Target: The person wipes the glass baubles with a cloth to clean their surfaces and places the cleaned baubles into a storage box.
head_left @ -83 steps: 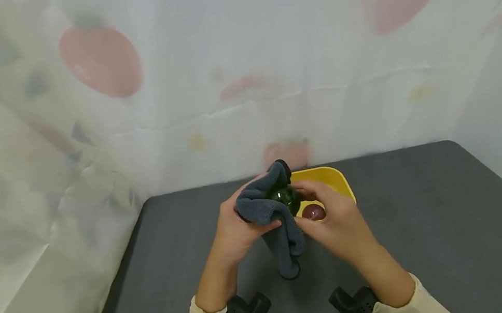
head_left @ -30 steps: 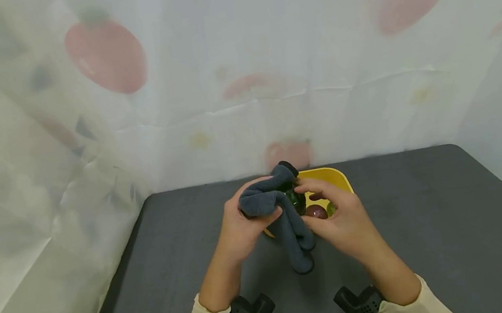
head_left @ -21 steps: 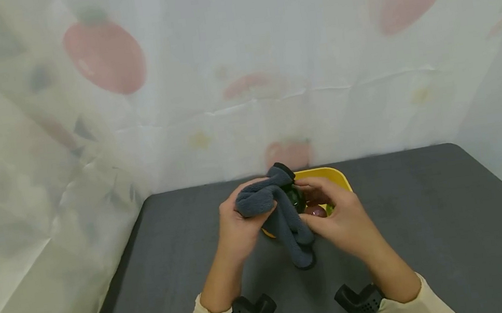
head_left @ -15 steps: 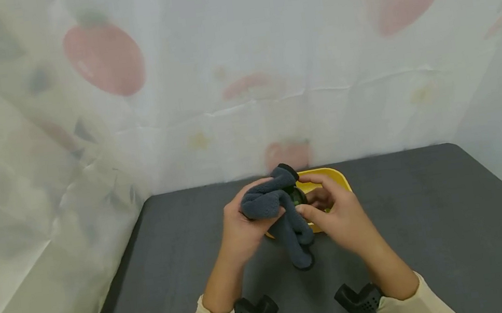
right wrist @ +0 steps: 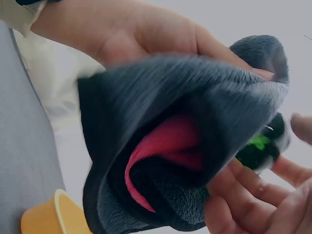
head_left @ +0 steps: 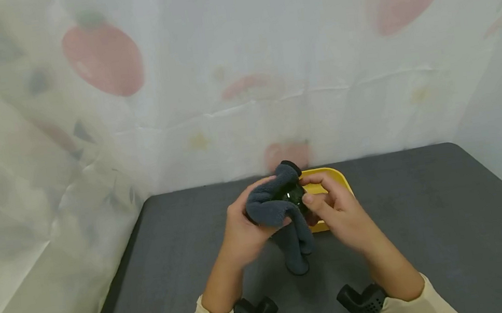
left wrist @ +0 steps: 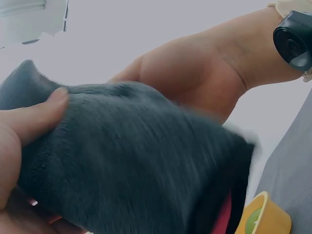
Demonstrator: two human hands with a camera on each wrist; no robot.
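We're mid-wipe: left hand (head_left: 241, 231) grips grey cloth (head_left: 276, 211) bunched over dark green ball (head_left: 292, 196), held above yellow bowl (head_left: 329, 178) and surface (head_left: 428, 218). Right hand (head_left: 340, 216) fingers pinch ball. Next, we judge: rotate ball, expose unwiped side, keep pinch firm.

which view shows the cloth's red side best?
Right wrist: the cloth gapes open, its red lining plain. Left wrist shows only a red sliver at the bottom edge. Head shows the grey outside alone.
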